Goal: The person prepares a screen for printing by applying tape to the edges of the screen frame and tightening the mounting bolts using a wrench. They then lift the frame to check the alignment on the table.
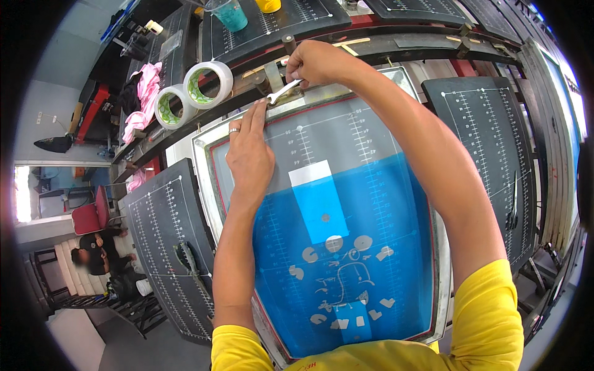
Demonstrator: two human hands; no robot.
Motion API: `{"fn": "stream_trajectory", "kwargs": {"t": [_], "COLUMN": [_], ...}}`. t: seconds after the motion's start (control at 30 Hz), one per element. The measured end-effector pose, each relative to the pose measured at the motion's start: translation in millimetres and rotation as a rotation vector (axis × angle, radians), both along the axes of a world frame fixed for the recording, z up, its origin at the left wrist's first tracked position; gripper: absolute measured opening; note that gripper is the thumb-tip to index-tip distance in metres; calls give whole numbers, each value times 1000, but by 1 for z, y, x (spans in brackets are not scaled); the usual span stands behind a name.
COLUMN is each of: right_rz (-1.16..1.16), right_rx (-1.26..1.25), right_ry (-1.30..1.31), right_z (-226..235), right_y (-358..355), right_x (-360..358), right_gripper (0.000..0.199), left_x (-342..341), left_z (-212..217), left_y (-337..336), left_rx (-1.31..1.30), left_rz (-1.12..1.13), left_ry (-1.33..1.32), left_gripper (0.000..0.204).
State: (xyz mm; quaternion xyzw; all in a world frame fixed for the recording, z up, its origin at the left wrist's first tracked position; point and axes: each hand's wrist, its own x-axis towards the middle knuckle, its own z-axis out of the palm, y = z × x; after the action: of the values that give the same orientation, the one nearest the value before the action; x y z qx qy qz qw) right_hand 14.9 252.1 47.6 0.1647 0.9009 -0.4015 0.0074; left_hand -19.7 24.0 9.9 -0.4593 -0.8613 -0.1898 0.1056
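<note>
A framed printing screen (207, 185) with blue coated mesh and a pale cut-out design lies in front of me. My left hand (249, 151) rests flat on the screen's upper left part, fingers pointing at its top edge, a ring on one finger. My right hand (317, 62) is closed around a metal wrench (281, 93) whose head sits at the clamp (272, 77) on the screen's top edge. Both sleeves are yellow.
Two rolls of tape (192, 89) stand on the bar at upper left, next to pink cloth (145, 99). Black gridded platens (167, 241) flank the screen; scissors (512, 207) lie on the right one. A teal cup (232, 13) stands behind. A person (96, 250) sits at far left.
</note>
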Motion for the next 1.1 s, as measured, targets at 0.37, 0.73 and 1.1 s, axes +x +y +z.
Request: {"fn": "stream_trajectory", "kwargs": {"t": [0.37, 0.73, 1.1], "right_rz": [208, 144, -288], "right_rx": [88, 244, -559], "right_ry": [41, 4, 172], "right_z": [-1, 3, -29], "right_y": [12, -3, -102], "right_x": [-24, -15, 48], "right_gripper": [12, 9, 13], "left_x": [0, -1, -4], "left_z": [1, -2, -4], "left_y": [0, 1, -3], "left_rx": [-51, -66, -14], "left_rz": [-3, 12, -11], "left_ry": [15, 37, 3], "left_gripper": [61, 60, 60]}}
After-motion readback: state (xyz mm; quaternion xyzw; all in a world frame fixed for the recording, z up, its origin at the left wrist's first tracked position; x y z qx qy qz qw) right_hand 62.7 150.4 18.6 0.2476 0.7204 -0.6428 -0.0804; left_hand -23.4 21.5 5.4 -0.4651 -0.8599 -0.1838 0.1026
